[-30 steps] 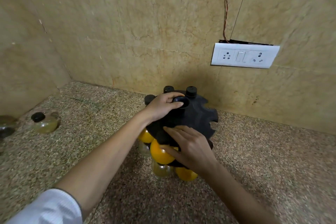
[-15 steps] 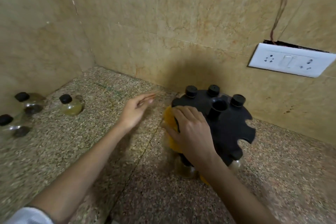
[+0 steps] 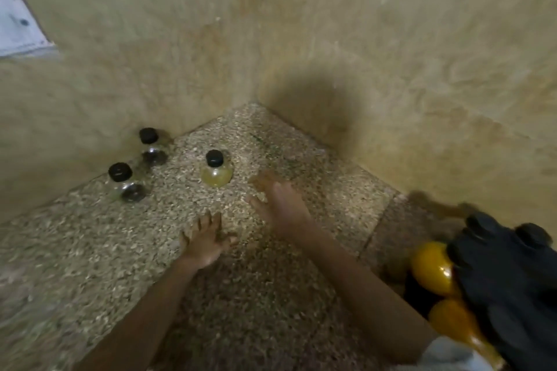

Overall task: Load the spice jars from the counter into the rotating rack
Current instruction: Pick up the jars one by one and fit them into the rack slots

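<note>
Both hands have left the rotating rack [image 3: 512, 289], and the view has swung toward the corner of the surface [image 3: 90, 265], so the black rack now sits at the near right edge of the picture with yellow-filled jars [image 3: 431, 268] already hanging under its rim. Nearest the viewer, two bare forearms reach forward over the speckled stone. The left hand [image 3: 203, 239] hovers low over the middle of the surface, fingers spread, palm down, holding nothing. The right hand [image 3: 278, 200] is stretched further, blurred with motion, its fingers loosely open and also empty; whether it touches the stone cannot be told.

Beyond the right hand's fingertips, just to their left and slightly farther toward the corner, stands the pale yellow jar [image 3: 215, 172], upright, its black cap on top. The right hand is plainly the nearer of the two to it, and the jar's upright axis suggests a grasp from the side or over the cap.

Farther left, along the left wall, two clear jars with dark contents wait: one [image 3: 126, 182] nearer the viewer, the other [image 3: 152, 146] tucked closest to the corner where the walls meet. Both stand upright and apart from each other. Three jars appear left to load. A white switch plate [image 3: 18, 27] shows high on the left wall.
</note>
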